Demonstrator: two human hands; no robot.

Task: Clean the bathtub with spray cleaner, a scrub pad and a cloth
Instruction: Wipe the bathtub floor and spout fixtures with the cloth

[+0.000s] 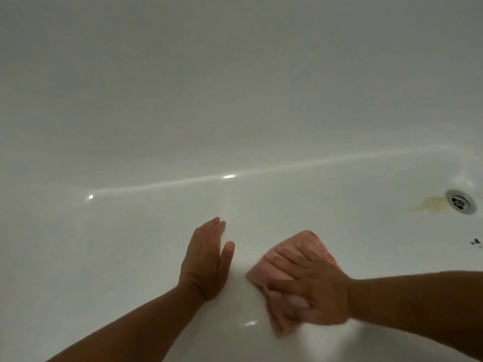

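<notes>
Right hand (pixel 311 286), fingers (pixel 281 258) straight and spread, presses the pink cloth (pixel 312 241) flat on the bathtub (pixel 130 244) floor; left hand (pixel 206 262) lies flat, empty, just beside; the stain (pixel 428 203) lies well apart rightward.

I am counting one white bathtub (pixel 235 100). Two hands are showing in it: one left hand (pixel 206 259) near the middle and one right hand (pixel 311 288) beside it. One pink cloth (pixel 300 246) is lying there. At the far right, one metal drain (pixel 460 204) is sitting beside one yellowish stain (pixel 428 203).
</notes>
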